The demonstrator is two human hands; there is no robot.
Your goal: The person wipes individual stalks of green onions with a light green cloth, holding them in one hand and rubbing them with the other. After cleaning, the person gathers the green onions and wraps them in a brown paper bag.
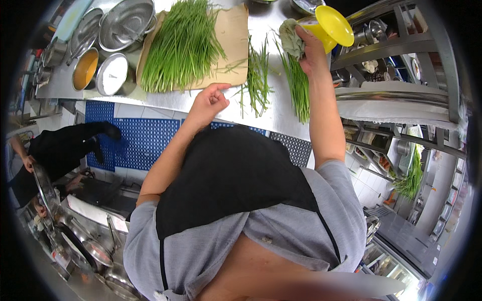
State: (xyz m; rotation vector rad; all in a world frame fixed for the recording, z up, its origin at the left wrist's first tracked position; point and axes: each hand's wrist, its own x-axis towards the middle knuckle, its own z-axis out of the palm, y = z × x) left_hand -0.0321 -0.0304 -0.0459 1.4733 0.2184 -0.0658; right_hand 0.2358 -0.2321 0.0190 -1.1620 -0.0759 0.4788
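A large bunch of green garlic chives (pixel 180 49) lies on a brown paper sheet (pixel 235 41) on the steel worktop (pixel 276 109). My left hand (pixel 212 99) hovers at the worktop's near edge by the paper's corner, fingers partly curled, holding nothing. To the right of the paper lie a small loose pile of chives (pixel 258 81) and a narrower bunch (pixel 295 84). My right hand (pixel 313 49) grips a crumpled greenish cloth (pixel 292 37) above that bunch. Beside it stands a yellow plastic container (pixel 320 32) with a round yellow top (pixel 334 25); whether the hand touches it cannot be told.
Colanders (pixel 126 22), a pot with orange contents (pixel 85 69) and one with white contents (pixel 113 73) stand at left. Steel shelving (pixel 384 49) adjoins at right. A co-worker in black (pixel 62 145) holds a pan-like object at lower left. Blue perforated mats (pixel 147 139) cover the floor.
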